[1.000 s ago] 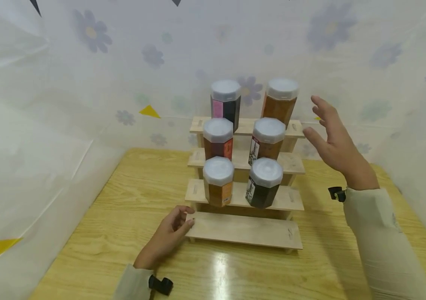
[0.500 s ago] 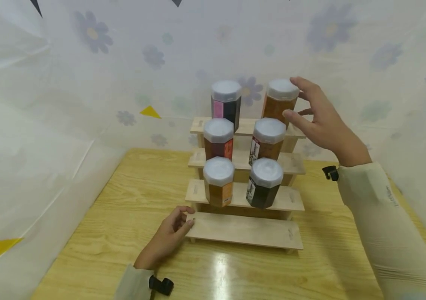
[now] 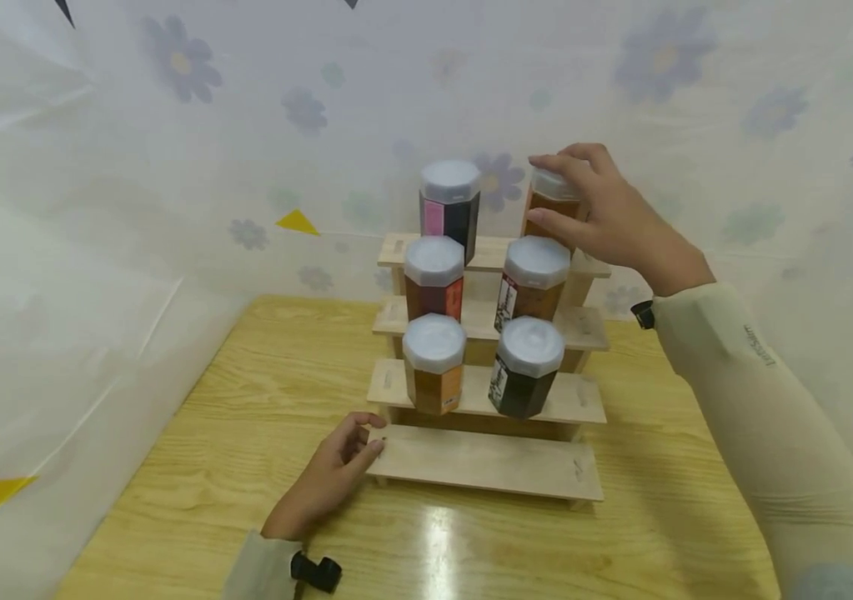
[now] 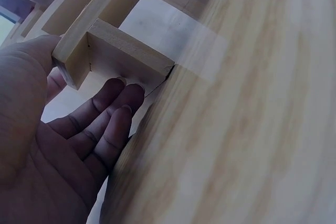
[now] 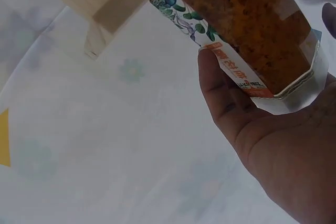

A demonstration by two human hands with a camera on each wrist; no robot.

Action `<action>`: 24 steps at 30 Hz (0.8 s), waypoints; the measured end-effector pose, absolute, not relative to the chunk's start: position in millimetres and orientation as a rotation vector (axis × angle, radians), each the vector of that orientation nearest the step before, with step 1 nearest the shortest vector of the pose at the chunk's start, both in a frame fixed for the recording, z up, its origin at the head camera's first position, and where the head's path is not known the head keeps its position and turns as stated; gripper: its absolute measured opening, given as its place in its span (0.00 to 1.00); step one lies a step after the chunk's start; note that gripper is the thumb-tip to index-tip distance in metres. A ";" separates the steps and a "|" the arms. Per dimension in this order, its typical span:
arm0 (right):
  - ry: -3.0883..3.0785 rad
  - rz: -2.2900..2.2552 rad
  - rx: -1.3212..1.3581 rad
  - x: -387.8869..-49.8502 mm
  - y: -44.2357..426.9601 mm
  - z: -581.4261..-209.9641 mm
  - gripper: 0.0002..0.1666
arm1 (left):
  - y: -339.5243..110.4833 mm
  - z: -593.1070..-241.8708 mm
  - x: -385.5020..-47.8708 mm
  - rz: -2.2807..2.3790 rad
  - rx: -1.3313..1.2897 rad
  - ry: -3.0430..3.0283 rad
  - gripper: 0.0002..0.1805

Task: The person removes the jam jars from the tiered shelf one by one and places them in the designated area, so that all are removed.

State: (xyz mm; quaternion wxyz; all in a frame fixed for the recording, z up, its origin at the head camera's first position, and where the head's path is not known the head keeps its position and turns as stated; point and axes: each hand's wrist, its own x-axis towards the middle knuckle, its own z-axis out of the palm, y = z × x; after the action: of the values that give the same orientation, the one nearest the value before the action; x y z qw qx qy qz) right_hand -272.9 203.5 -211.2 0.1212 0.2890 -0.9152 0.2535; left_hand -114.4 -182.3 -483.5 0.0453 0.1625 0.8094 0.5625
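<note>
A four-step wooden rack (image 3: 486, 460) holds several octagonal jars with whitish lids on its three upper steps. My right hand (image 3: 614, 212) is around the upper part of the amber jar (image 3: 552, 205) at the top right, fingers over its lid and thumb in front. In the right wrist view a digit touches the label side of that jar (image 5: 236, 19). My left hand (image 3: 328, 475) holds the left end of the lowest step. Seen from the left wrist, the thumb lies against the board edge and curled fingers (image 4: 113, 108) touch the support (image 4: 123, 56) below.
Close to the right hand stand a dark jar with a pink label (image 3: 450, 217) on the top step and an amber jar (image 3: 534, 279) one step down. Wood-grain table (image 3: 246, 392) surrounds the rack; a flowered white sheet (image 3: 366, 100) hangs behind.
From the right of the rack, my right hand has moved left onto the top right jar and closed around it. My left hand has stayed at the lowest step.
</note>
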 end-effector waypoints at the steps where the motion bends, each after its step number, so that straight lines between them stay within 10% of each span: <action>1: -2.676 0.736 0.843 -274.8 202.2 -209.9 0.40 | -182.8 -483.5 -114.2 1.721 0.492 2.474 0.14; 24: -2.735 0.549 0.690 -281.7 191.7 -200.5 0.38 | -180.7 -483.0 -110.1 1.731 0.483 2.456 0.14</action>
State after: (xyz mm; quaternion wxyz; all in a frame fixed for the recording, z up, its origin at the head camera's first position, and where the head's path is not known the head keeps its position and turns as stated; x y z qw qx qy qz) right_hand -281.7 191.7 -200.5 0.1337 0.2381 -0.9432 0.1892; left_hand -110.1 -180.7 -483.0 0.0492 0.1585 0.8060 0.5682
